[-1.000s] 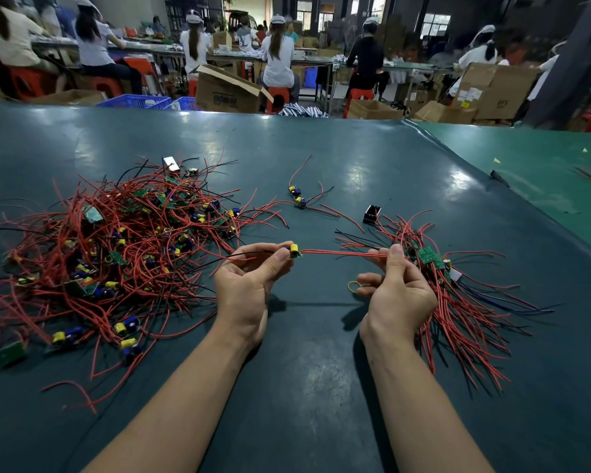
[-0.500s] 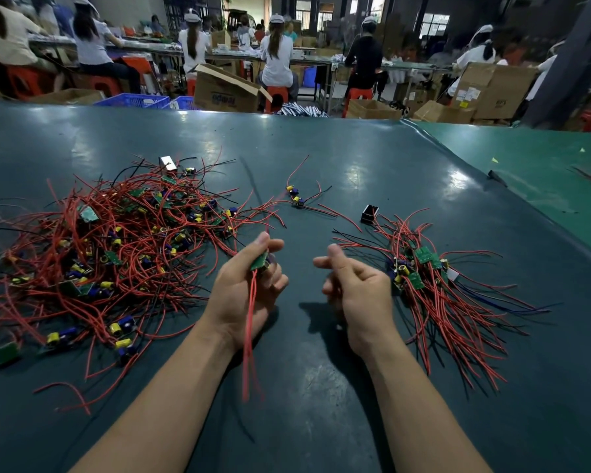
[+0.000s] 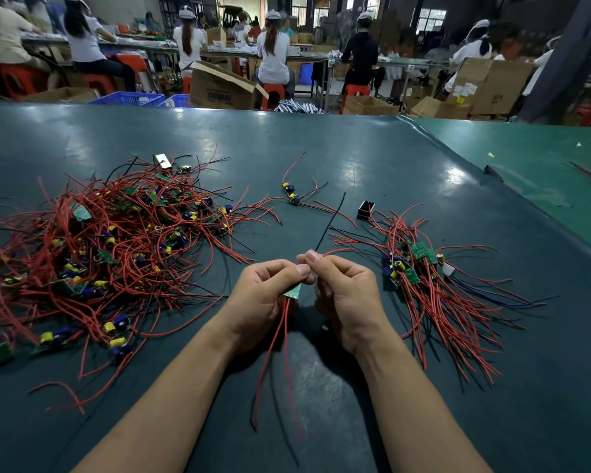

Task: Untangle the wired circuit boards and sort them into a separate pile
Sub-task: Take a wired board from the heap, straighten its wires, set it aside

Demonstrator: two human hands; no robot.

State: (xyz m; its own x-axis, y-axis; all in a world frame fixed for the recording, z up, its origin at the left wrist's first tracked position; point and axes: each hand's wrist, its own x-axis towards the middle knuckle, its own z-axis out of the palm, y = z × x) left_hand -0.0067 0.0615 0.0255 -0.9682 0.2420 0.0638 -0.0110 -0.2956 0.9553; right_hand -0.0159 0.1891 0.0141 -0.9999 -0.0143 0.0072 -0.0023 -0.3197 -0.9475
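Dark teal table (image 3: pixel 372 158) fills most of the view; a brighter green mat (image 3: pixel 543 172) overlaps its far right corner.

Tangled pile (image 3: pixel 109 247) sits well to the left of the person's fingers: red and black leads knotted around many green boards with yellow and blue parts. It is the biggest heap on the table.

Sorted pile (image 3: pixel 434 288) lies just right of the right-hand fingers: fewer boards, bunched at the top, red leads fanning toward the near right. A small black box (image 3: pixel 366 210) stands at that pile's far edge.

Two loose boards (image 3: pixel 291 192) lie beyond the fingertips, apart from both piles, leads trailing right.

Left hand (image 3: pixel 266 302): fingers curled, thumb and forefinger pinching a green circuit board (image 3: pixel 293 291) at its top. The board hangs between the two hands, above the table. Its red wires (image 3: pixel 273 356) drop from below the left fingers toward the near edge.

Right hand (image 3: pixel 345 295): fingers curled in, thumb and forefinger tips pressed together right against the left thumb, pinching the wire ends at the top of the board. A black wire (image 3: pixel 331 220) rises from that pinch and runs away from the fingertips; a red lead bends off to the right of it, toward the sorted pile.
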